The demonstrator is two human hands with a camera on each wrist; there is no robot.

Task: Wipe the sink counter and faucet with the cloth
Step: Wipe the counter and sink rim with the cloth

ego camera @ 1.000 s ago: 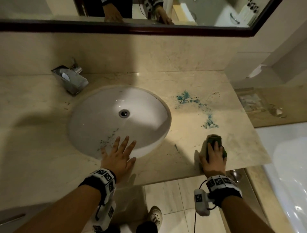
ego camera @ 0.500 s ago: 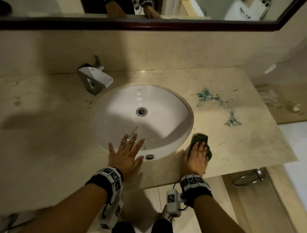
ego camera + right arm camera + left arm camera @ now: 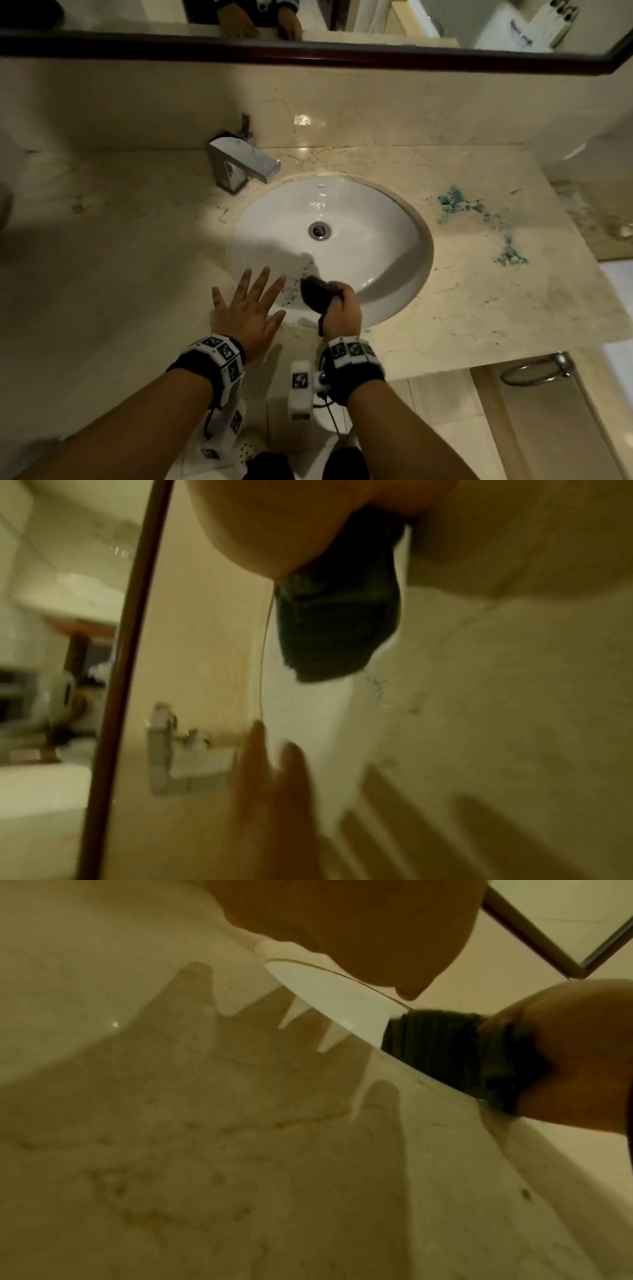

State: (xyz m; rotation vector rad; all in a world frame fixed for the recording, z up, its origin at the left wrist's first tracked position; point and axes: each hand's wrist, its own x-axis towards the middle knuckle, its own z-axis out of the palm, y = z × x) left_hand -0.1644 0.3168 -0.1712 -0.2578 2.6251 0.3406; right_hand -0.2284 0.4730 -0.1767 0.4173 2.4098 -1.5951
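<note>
My right hand point(image 3: 337, 308) grips a bunched dark green cloth point(image 3: 314, 293) at the near rim of the white sink basin point(image 3: 376, 240). The cloth point(image 3: 441, 1047) shows dark against the basin edge in the left wrist view and hangs from my right palm in the right wrist view point(image 3: 339, 631). My left hand point(image 3: 250, 305) rests flat with fingers spread on the beige marble counter point(image 3: 120, 257), fingertips at the basin's near-left rim. The chrome faucet point(image 3: 239, 164) stands at the back left of the basin. Blue-green stains point(image 3: 459, 202) mark the counter right of the basin.
A dark-framed mirror point(image 3: 308, 54) runs above the backsplash. More blue specks point(image 3: 291, 294) lie inside the basin near the cloth. A chrome towel ring point(image 3: 534, 373) hangs below the counter's right front edge. The counter ends at the right by another blue smear point(image 3: 510, 253).
My right hand has slid the cloth leftward from the counter's right front to the basin's near rim and bunched it up. The left hand has stayed spread at the rim.
</note>
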